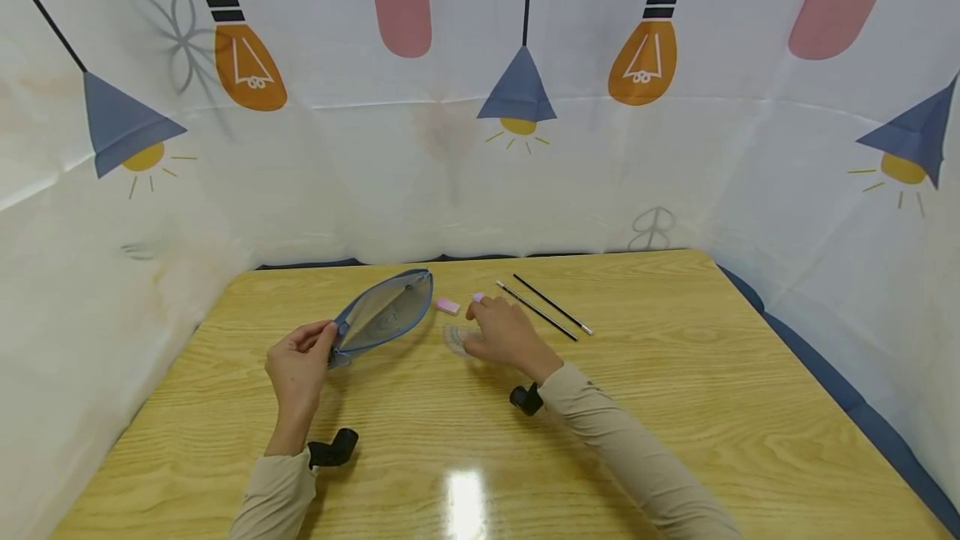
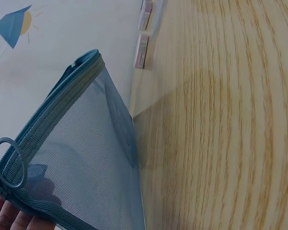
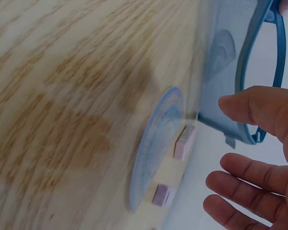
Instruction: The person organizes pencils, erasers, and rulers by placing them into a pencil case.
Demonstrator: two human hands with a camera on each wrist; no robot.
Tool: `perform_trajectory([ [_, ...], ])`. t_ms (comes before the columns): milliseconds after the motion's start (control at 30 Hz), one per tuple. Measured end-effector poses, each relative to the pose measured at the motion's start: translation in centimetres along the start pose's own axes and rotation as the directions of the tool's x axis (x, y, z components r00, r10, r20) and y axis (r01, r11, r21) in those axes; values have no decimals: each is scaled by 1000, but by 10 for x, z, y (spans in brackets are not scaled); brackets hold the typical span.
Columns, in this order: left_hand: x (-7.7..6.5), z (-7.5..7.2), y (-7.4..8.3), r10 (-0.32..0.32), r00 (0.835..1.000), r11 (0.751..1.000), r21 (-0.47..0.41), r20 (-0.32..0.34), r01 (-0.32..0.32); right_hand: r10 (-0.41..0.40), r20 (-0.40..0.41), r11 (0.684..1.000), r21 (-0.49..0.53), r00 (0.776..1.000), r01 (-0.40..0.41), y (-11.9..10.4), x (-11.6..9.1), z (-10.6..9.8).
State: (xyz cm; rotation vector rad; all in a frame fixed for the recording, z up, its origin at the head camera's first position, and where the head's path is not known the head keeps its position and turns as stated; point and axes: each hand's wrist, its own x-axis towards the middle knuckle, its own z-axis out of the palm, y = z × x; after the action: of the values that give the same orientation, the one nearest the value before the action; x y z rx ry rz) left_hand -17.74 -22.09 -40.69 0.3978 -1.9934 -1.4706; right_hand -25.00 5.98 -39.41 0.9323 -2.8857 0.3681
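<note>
My left hand grips one end of a blue mesh zipper pouch, held up off the table with its mouth gaping. A ring-shaped zipper pull hangs beside those fingers. With thumb and fingers apart and nothing between them, my right hand hovers by a clear protractor, which lies flat on the wood. Beyond the protractor are a pink eraser and a lilac eraser. A faint rounded shape shows on the pouch's side; whether it is printed or inside, I cannot tell.
Two dark pencils lie slantwise, roughly parallel, to the right of my right hand. The wooden table reaches back to a white curtain printed with lamps and bulbs, which also hangs along both sides.
</note>
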Motion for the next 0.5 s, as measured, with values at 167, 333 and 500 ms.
perform_trajectory([
  [167, 0, -1, 1, -6, 1000, 1000, 2, 1, 6, 21, 63, 998, -57, 998, -17, 2, 3, 6],
  [333, -1, -1, 1, -7, 1000, 1000, -5, -3, 7, 50, 113, 996, -78, 992, -42, 2, 6, 11],
  [500, -1, -2, 1, -10, 1000, 1000, 1, -12, 10, 53, 129, 995, -89, 990, -42, 4, 6, 13],
])
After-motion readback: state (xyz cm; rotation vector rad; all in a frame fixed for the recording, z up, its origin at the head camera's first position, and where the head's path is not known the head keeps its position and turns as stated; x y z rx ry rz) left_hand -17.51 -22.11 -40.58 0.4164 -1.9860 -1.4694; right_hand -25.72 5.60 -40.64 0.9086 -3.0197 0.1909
